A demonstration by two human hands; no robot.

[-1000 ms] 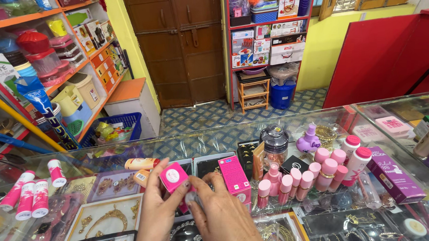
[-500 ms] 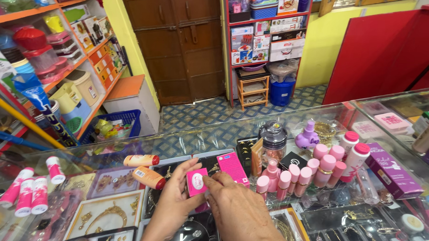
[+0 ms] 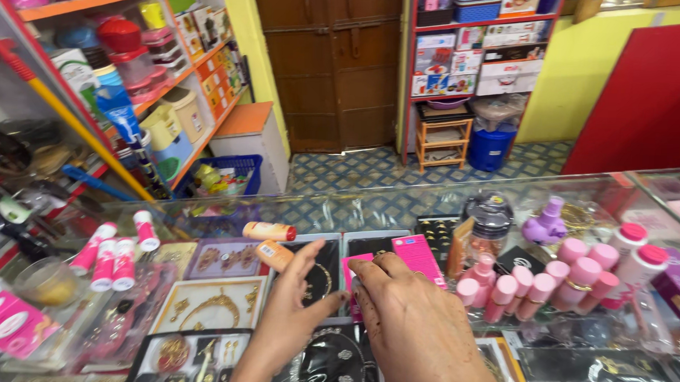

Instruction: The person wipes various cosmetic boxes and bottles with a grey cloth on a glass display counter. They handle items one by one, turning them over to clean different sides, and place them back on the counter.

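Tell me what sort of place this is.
Most likely a small general shop selling cosmetics and trinkets. A glass display counter holds jewellery sets, pink-capped bottles stand on top of it, and stocked shelves line the walls.

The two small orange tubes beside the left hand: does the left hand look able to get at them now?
Probably yes. The orange tubes lie on top of the glass counter, just beyond the left hand, with nothing between them. The hand would first have to let go of the pink box.

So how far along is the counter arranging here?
Pink-capped bottles already stand grouped on the glass counter. Left hand and right hand both pinch a small pink box. Two orange tubes lie loose beside them, seemingly unsorted.
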